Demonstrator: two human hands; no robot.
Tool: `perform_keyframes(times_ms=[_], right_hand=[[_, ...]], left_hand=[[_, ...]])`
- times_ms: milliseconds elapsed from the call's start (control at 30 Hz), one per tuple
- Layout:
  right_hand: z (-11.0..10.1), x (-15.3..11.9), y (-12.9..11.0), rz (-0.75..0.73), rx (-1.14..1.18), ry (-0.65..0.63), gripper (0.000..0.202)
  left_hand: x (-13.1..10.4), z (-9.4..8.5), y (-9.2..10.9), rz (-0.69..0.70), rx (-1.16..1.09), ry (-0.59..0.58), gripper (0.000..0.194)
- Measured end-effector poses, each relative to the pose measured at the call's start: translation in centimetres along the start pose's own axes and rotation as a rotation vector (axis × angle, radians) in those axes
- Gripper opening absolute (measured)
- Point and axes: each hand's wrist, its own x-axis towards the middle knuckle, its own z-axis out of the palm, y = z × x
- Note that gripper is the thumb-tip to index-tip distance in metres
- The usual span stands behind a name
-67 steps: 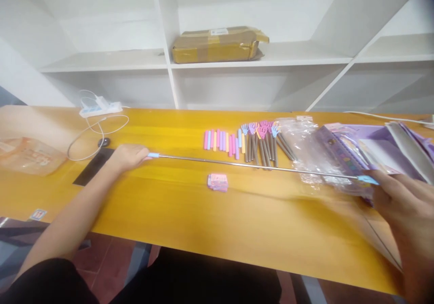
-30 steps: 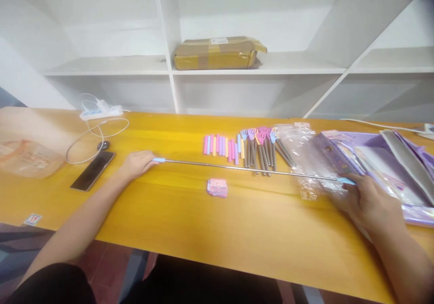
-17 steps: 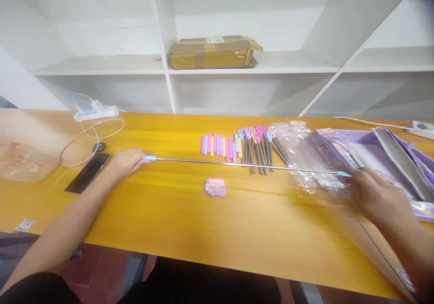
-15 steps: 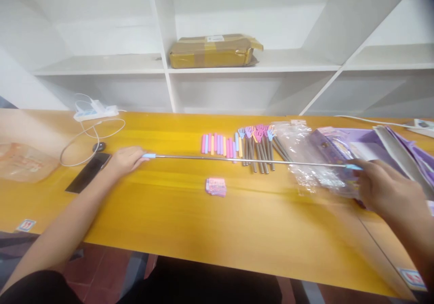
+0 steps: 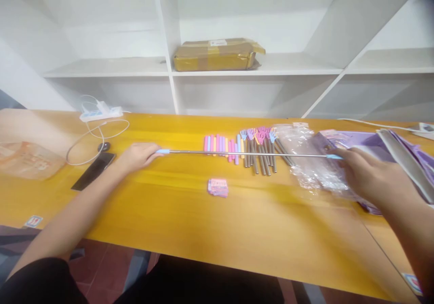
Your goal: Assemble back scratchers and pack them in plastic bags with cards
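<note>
A long, thin metal rod (image 5: 244,153) with light blue ends stretches level above the table, between my two hands. My left hand (image 5: 140,155) is closed on its left blue end. The right blue end is pinched in my right hand (image 5: 361,170). Behind and below the rod lies a row of pink, purple, blue and orange tubes (image 5: 220,145). Beside them are several metal sticks (image 5: 259,152) with coloured hand-shaped heads. A small stack of pink and purple cards (image 5: 218,187) rests on the table nearer to me.
Clear plastic bags (image 5: 301,159) and a purple box (image 5: 366,140) stand at the right. A black phone (image 5: 94,172), a power strip (image 5: 101,112) and an orange plastic bag (image 5: 30,159) are at the left. A taped parcel (image 5: 217,55) sits on the shelf.
My hands have come closer together, and the rod between them spans a shorter length. Its right end has risen slightly in view. Both hands still hold it.
</note>
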Motion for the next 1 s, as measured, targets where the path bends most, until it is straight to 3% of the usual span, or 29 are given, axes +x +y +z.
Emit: perform_keyframes(times_ms=[233, 500, 667, 900, 1000], right_hand=[[-0.2, 2.5, -4.1, -0.080, 0.039, 0.031, 0.032], [-0.8, 5.5, -12.5, -0.171, 0.054, -0.080, 0.037], [-1.5, 6.0, -15.1, -0.171, 0.034, -0.050, 0.037], [-1.8, 4.2, -21.0, -0.337, 0.137, -0.022, 0.041], [-1.7, 3.6, -21.8, -0.347, 0.212, 0.008, 0.039]], left_hand=[[3.1, 2.2, 3.5, 0.028, -0.061, 0.021, 0.047], [6.6, 4.0, 10.1, 0.047, -0.123, 0.125, 0.038], [6.8, 4.9, 11.8, 0.017, -0.216, 0.178, 0.032], [6.1, 6.2, 14.5, 0.025, -0.314, 0.058, 0.035], [5.4, 6.7, 15.0, 0.031, -0.301, 0.070, 0.032]])
